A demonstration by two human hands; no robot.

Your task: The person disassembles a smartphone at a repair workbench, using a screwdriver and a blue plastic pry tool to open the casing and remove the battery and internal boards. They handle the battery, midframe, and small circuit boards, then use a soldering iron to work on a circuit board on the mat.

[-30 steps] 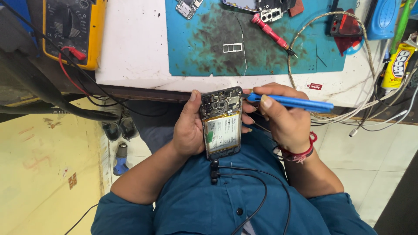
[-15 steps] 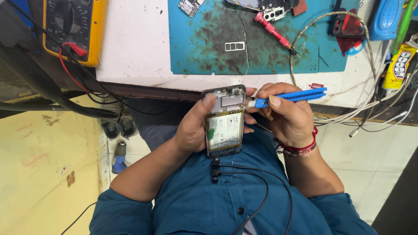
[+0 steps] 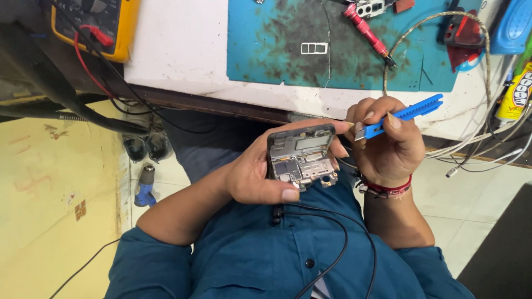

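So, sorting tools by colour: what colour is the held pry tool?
Blue pry tool, head view.

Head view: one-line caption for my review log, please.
Left hand cradles an opened phone while right hand holds a blue pry tool beside it.

We see an opened phone (image 3: 302, 158) with matt dark plastic framing and dull metal shields. At two o'clock from it is a smooth blue plastic pry tool (image 3: 402, 115). At twelve o'clock lies a teal rubbery work mat (image 3: 277, 39), scuffed and stained, on a smooth white tabletop (image 3: 177, 50).
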